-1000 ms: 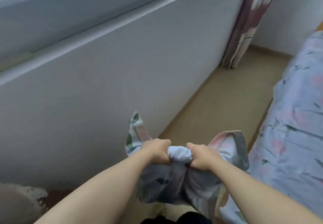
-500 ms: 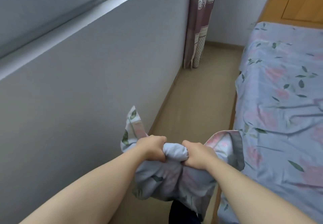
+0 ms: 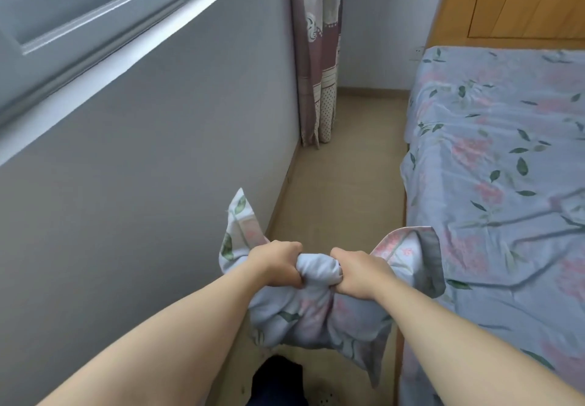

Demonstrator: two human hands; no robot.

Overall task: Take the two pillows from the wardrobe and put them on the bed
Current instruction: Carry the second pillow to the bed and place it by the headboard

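Pale blue floral fabric marks the pillow [image 3: 311, 314], bunched at its top edge in the fists of the left hand [image 3: 276, 265] and right hand [image 3: 358, 271], hanging over the floor [image 3: 342, 190] left of the bed [image 3: 493, 165].

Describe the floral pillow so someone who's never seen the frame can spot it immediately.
Find the bed on the right and the grey wall on the left; the pillow hangs over the floor between them, low in frame. It shares the bed's blue floral print, but it alone is bunched and gripped by the left hand and right hand.
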